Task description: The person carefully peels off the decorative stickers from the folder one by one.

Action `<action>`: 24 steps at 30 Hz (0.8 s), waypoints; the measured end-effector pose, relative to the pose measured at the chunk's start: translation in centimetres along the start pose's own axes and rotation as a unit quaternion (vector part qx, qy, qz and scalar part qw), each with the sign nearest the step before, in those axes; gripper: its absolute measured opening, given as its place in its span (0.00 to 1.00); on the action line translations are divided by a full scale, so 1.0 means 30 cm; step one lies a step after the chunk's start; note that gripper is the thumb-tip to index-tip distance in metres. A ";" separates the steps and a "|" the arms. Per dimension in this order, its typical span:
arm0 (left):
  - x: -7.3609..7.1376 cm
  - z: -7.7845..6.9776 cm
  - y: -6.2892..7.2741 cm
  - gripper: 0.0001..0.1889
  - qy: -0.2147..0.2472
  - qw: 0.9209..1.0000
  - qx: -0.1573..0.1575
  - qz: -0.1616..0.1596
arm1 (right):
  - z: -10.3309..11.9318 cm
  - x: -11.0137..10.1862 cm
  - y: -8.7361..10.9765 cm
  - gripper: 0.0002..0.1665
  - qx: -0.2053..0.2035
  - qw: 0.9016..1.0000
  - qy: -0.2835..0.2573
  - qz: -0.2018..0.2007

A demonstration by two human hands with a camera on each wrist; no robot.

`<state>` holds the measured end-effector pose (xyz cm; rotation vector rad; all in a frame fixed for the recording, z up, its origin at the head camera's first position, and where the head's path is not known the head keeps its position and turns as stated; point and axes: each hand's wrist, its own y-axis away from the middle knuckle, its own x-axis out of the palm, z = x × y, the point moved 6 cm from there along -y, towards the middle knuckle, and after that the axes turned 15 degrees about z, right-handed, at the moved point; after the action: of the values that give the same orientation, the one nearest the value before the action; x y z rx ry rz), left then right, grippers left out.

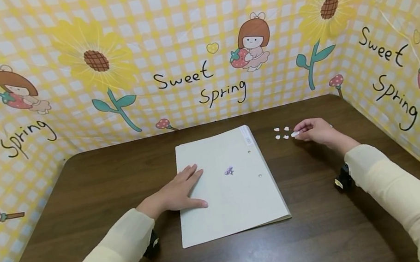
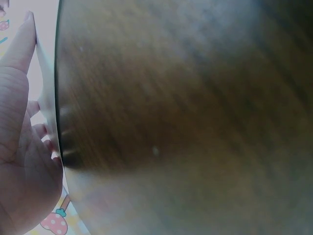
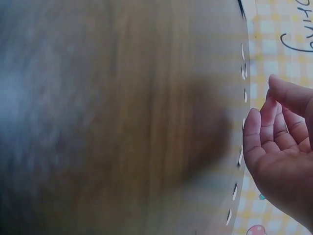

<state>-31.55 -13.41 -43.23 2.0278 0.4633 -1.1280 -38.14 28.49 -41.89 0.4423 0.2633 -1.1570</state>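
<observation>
A cream file folder lies on the table, with a white label at its upper right corner and two small eyelets down the right side. A small purple sticker sits near its middle. My left hand rests flat on the folder's left side, fingers straight and thumb spread. Off to the right, my right hand pinches a small white piece between thumb and fingertips. Beside it lie several small white pieces. The right wrist view shows the thumb and fingertips close together.
The dark wooden table carries everything. Yellow checked cloth with printed flowers and figures stands along its back and both sides. Black wrist cameras hang under the sleeves.
</observation>
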 end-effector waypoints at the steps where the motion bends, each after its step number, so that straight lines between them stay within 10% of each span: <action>1: 0.001 0.001 0.000 0.56 0.000 1.000 -0.001 0.000 | -0.002 -0.003 0.002 0.17 0.003 1.000 0.004 0.000; 24: 0.004 0.008 -0.006 0.56 -0.002 1.000 -0.005 0.004 | -0.018 -0.001 -0.002 0.15 0.017 0.996 0.084 -0.001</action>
<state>-31.72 -13.50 -43.50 2.0171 0.4584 -1.1220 -38.19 28.76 -42.36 0.5695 0.3905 -1.1293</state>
